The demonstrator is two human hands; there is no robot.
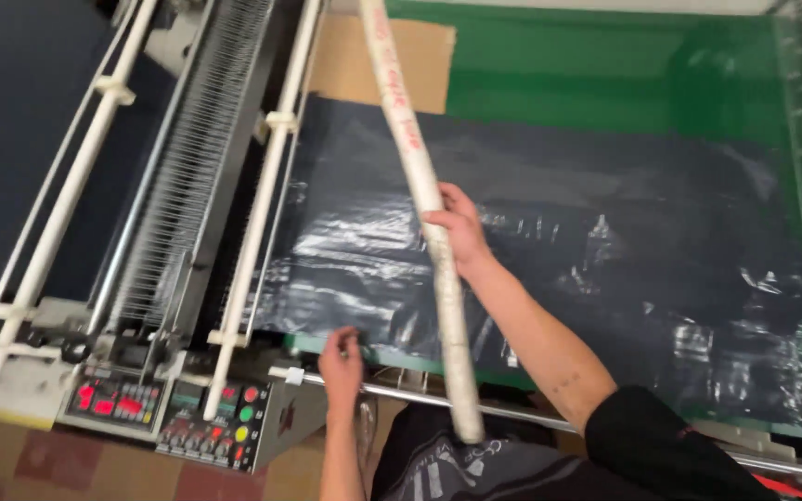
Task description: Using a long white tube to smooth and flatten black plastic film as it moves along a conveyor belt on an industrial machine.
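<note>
My right hand (458,227) grips a long white tube (417,167) at its middle; the tube runs diagonally from the top of the view down to my waist. Under it a stack of dark, shiny plastic sheets (587,250) lies flat on a green machine table (568,65). My left hand (341,360) pinches the near left corner of the plastic sheets at the table's front edge.
A bag-making machine stands at the left, with white rails (67,186), a ribbed roller section (192,158) and a control panel of coloured buttons (215,427). A cardboard piece (378,60) lies at the table's back. A metal bar (512,413) runs along the front edge.
</note>
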